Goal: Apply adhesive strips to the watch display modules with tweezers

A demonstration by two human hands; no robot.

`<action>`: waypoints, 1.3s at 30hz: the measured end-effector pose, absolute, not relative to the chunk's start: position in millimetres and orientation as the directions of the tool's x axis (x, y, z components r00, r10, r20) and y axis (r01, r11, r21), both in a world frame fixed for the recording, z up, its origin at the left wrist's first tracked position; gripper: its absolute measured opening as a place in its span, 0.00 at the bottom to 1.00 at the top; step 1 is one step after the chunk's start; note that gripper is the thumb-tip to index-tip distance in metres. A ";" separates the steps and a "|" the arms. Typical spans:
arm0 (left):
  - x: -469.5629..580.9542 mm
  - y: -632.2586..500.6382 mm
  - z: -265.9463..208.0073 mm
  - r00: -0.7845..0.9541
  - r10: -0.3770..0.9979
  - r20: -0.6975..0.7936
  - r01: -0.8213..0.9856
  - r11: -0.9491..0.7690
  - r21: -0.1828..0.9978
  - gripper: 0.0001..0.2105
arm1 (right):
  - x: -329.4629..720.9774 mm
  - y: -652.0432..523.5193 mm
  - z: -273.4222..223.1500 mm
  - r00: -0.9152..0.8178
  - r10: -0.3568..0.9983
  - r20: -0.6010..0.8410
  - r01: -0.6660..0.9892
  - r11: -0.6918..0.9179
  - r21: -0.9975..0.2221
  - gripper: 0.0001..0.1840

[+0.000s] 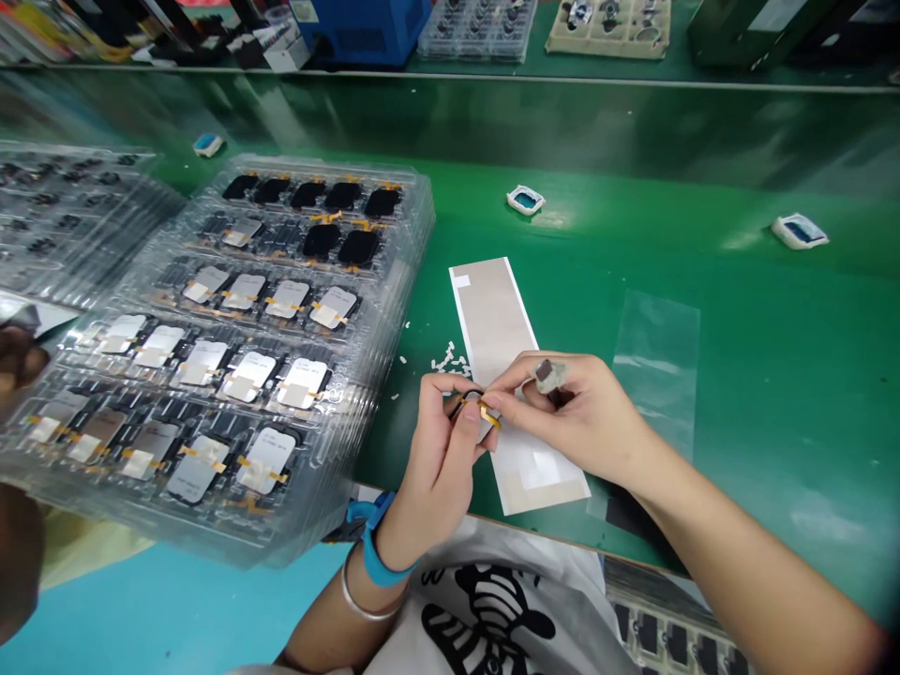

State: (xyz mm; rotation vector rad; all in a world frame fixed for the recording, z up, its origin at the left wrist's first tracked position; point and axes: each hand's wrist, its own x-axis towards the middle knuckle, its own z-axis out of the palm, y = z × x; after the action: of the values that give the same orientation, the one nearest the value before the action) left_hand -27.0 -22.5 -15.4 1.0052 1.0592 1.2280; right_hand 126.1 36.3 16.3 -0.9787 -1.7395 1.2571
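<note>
My left hand [446,455] holds a small display module [487,422] with a dark rim and an orange flex cable, gripped between thumb and fingers. My right hand [569,408] pinches at the module's upper right edge, thumb and forefinger together; what lies between those fingertips is too small to tell. Tucked in the same hand is a slim tool [550,376] with a grey wrapped end, its other end hidden. Beneath both hands lies a long beige sheet [496,314] with white borders. Small white scraps [450,358] are scattered left of it.
Stacked clear plastic trays [414,234] with rows of display modules stand at left. A clear plastic bag [661,366] lies right of the sheet. Small white-rimmed pieces [525,200] rest farther back. A shelf [478,84] holds a blue box [366,33]. Another person's hand [20,361] shows at far left.
</note>
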 end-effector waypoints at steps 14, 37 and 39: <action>-27.8 -21.2 -17.1 0.084 0.996 0.030 -0.149 -0.018 0.989 0.04 | 127.3 37.2 13.1 -0.445 0.888 0.117 0.129 0.192 -0.973 0.08; -43.7 -83.1 6.5 0.712 0.668 0.218 0.613 -0.742 0.271 0.12 | 145.1 -69.7 -12.3 0.009 0.990 0.143 0.339 0.131 -0.932 0.05; -43.6 -83.9 6.6 0.727 0.639 0.249 0.604 -0.769 0.210 0.12 | 142.1 -68.5 -11.0 0.040 0.992 0.120 0.284 0.104 -0.953 0.04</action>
State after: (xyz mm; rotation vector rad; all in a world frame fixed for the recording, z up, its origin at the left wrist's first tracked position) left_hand -43.6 -83.9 6.6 2.8127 1.0158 0.4700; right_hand 142.1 -68.5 -11.0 -1.3529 -1.4221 0.9332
